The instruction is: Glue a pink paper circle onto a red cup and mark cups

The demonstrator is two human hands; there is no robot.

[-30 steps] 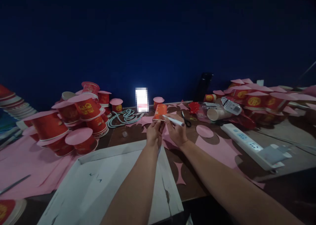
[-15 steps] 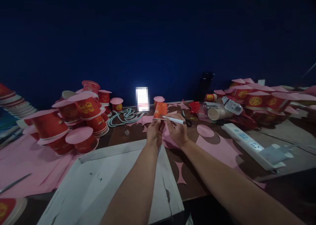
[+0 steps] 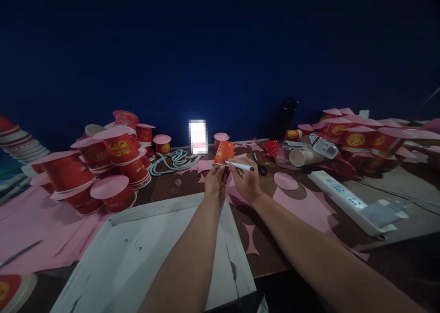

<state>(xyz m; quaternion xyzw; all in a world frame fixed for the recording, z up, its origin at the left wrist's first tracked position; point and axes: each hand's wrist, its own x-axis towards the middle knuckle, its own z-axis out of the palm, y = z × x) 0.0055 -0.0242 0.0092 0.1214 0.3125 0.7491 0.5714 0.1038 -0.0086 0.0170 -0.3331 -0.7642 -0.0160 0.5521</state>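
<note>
My left hand [image 3: 215, 182] grips a red-orange paper cup [image 3: 225, 151] near its rim, the cup tilted with its base up and away from me. A white marker pen [image 3: 243, 166] is pinched in my right hand [image 3: 246, 180], its tip close to the cup's rim; whether it touches cannot be made out. Both hands are close together above the table [image 3: 168, 188]. Behind the held cup stands another red cup [image 3: 220, 144] with a pink paper disc on top. A loose pink disc [image 3: 286, 181] lies to the right of my right hand.
Piled red cups [image 3: 122, 148] with pink discs stand left, more cups [image 3: 357, 141] right. A white box lid [image 3: 154, 239] lies in front. Around are a coiled cable [image 3: 173, 161], scissors [image 3: 261, 165], a power strip [image 3: 338, 198], cut pink paper [image 3: 302, 207] and a bright blurred screen [image 3: 198, 136].
The cup in my left hand has tilted slightly to the right. My right hand and the marker pen have shifted a little left. The view has moved only slightly.
</note>
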